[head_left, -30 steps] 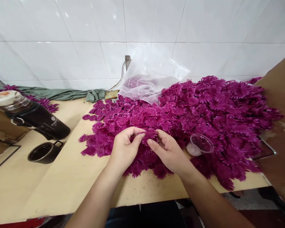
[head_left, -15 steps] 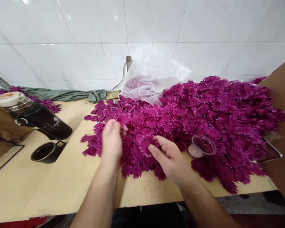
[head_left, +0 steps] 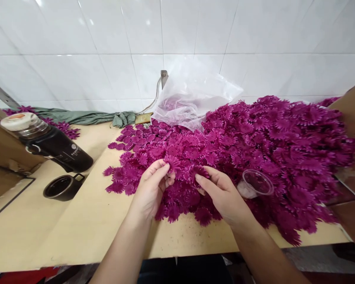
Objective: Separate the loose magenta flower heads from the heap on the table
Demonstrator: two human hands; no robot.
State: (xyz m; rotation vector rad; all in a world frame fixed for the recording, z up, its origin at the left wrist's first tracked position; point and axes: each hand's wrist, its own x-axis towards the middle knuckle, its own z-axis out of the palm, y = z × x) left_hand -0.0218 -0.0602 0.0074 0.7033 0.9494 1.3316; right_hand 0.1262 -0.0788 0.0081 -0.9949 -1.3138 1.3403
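Between thumb and fingers, my left hand (head_left: 154, 185) pinches a magenta artificial flower head (head_left: 173, 162). My right hand (head_left: 221, 189) is closed on another magenta flower head (head_left: 197, 174), its thumb lying on the petals. The two hands are close together, a small gap apart, above the front of a large heap of similar flower heads (head_left: 248, 138). A clear plastic cup (head_left: 258, 183) with something whitish inside leans tilted in the heap, just right of my right hand. My fingers partly hide both held flowers.
On the left stand a black thermos (head_left: 62, 146) with a white top and a dark mug (head_left: 63, 187). A clear plastic bag (head_left: 192, 98) lies behind the heap by the tiled wall. Green cloth (head_left: 83, 116) runs along the back. A cardboard box (head_left: 353, 118) borders the right side.
My left hand has moved right and slightly down with its flower, nearer my right hand. The right hand has shifted a little right, still holding its flower. The whole view has shifted slightly.
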